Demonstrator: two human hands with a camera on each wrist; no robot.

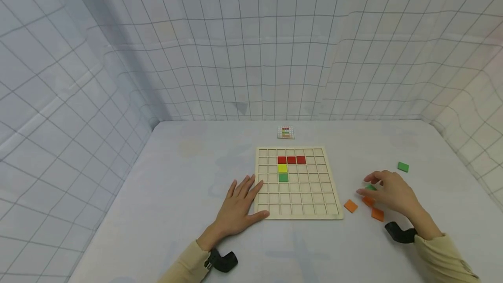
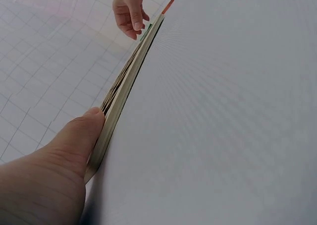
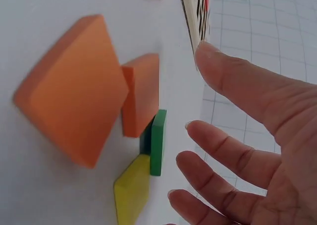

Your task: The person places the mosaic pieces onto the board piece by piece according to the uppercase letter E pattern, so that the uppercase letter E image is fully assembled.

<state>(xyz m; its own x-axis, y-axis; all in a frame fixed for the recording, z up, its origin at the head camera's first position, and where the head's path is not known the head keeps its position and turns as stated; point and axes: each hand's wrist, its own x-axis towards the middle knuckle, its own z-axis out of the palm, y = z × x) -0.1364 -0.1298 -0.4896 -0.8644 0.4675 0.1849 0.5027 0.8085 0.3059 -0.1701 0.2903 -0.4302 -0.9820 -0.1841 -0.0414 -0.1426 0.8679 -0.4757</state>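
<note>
My left hand (image 1: 235,211) lies spread on the left edge of a pale grid board (image 1: 314,197), thumb at its near corner. On the board, three red tiles (image 1: 291,160) form a row, with a yellow tile (image 1: 282,168) and a green tile (image 1: 283,177) below the leftmost. My right hand (image 1: 394,192) hovers over loose tiles right of the board, fingers loosely bent, thumb apart. Beneath it are a green tile (image 3: 158,143), a yellow tile (image 3: 132,190) and orange tiles (image 3: 74,91). In the right wrist view nothing sits between thumb and fingers.
Behind the board lies a small card (image 1: 286,132) printed with a coloured grid pattern. Another green tile (image 1: 403,167) lies apart, beyond my right hand. One orange tile (image 1: 351,206) is close to the board's near right corner. Grid-lined white sheets (image 1: 251,56) surround the white table.
</note>
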